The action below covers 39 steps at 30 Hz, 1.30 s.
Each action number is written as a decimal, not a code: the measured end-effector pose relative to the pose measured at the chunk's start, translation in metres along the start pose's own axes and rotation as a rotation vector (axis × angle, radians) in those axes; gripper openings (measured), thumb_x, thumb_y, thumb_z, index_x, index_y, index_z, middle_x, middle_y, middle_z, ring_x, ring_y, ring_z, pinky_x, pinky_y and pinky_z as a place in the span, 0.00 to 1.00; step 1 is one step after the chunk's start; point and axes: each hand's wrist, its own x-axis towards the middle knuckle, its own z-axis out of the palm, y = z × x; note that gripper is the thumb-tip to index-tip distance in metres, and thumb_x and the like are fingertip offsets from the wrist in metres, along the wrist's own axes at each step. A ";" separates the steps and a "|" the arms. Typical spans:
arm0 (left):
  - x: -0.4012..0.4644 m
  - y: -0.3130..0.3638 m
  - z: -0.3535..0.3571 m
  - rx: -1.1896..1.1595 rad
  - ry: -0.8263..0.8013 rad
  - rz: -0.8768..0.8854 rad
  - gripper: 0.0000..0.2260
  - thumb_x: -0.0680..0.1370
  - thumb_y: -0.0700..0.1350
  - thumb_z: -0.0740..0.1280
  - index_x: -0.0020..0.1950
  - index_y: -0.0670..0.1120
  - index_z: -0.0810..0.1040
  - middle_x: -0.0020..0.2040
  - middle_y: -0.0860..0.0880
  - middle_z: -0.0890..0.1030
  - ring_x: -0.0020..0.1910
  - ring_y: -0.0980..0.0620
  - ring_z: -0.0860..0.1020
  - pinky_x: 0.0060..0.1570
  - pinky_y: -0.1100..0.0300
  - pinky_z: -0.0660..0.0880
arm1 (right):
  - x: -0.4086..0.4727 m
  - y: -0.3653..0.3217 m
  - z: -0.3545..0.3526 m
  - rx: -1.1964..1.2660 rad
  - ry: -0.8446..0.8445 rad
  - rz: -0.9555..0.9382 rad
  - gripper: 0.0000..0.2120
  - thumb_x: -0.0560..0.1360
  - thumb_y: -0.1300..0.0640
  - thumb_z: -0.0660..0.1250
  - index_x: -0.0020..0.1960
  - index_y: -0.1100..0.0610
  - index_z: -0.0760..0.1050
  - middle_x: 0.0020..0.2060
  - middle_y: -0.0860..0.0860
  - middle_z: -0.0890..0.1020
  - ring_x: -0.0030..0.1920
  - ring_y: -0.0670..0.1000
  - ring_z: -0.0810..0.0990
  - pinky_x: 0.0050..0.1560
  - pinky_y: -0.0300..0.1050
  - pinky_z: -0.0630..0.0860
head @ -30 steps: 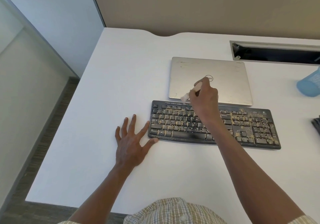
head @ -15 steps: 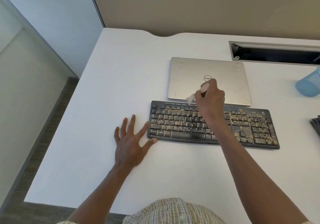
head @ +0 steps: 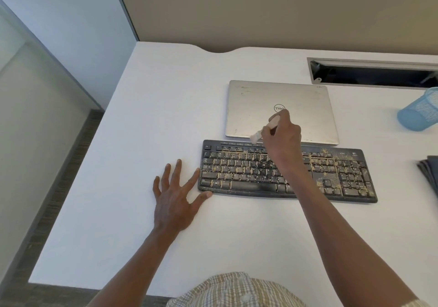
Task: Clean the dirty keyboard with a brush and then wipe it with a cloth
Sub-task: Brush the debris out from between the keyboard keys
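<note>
While my right hand (head: 282,136) grips the brush (head: 265,130), left hand (head: 175,200) flat on white worktop (head: 147,121): Dell laptop (head: 260,98), crumbed Logitech keyboard (head: 239,171).

My right hand (head: 283,136) gripping a pale brush (head: 265,130) at the far edge of the crumb-strewn black keyboard (head: 237,171), my left hand (head: 175,195) flat on the white desk (head: 147,121) touching the keyboard's left end, closed silver laptop (head: 256,98) just behind, blue mesh cup (head: 419,112) lying at the desk's right edge

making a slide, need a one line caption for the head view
Right hand brushes crumbs off the dirty keyboard with a small brush; left hand rests beside it.
</note>
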 end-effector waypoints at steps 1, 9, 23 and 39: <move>0.000 0.000 0.000 -0.001 0.000 0.001 0.32 0.77 0.75 0.51 0.76 0.61 0.70 0.82 0.44 0.57 0.81 0.39 0.52 0.75 0.34 0.55 | -0.001 0.000 -0.001 -0.009 -0.018 0.003 0.10 0.76 0.61 0.65 0.56 0.61 0.69 0.39 0.56 0.79 0.34 0.56 0.79 0.32 0.50 0.77; 0.000 0.000 0.000 -0.007 0.011 0.005 0.32 0.77 0.74 0.51 0.76 0.60 0.70 0.82 0.44 0.58 0.81 0.39 0.53 0.75 0.34 0.55 | 0.000 0.002 -0.006 0.063 -0.028 0.046 0.09 0.75 0.62 0.66 0.54 0.60 0.70 0.38 0.54 0.78 0.33 0.53 0.79 0.31 0.49 0.78; -0.001 0.000 0.000 -0.008 0.000 -0.004 0.32 0.77 0.74 0.51 0.76 0.61 0.69 0.83 0.45 0.57 0.82 0.40 0.52 0.76 0.35 0.53 | -0.005 0.013 -0.012 -0.040 0.006 -0.002 0.08 0.76 0.61 0.65 0.54 0.60 0.69 0.38 0.55 0.78 0.32 0.53 0.77 0.29 0.43 0.72; -0.001 0.002 -0.002 -0.012 0.010 0.002 0.33 0.77 0.75 0.50 0.76 0.61 0.70 0.82 0.44 0.58 0.81 0.39 0.53 0.76 0.35 0.53 | -0.005 0.025 -0.029 -0.014 0.035 0.051 0.08 0.76 0.61 0.65 0.53 0.59 0.69 0.37 0.54 0.77 0.33 0.53 0.79 0.31 0.47 0.76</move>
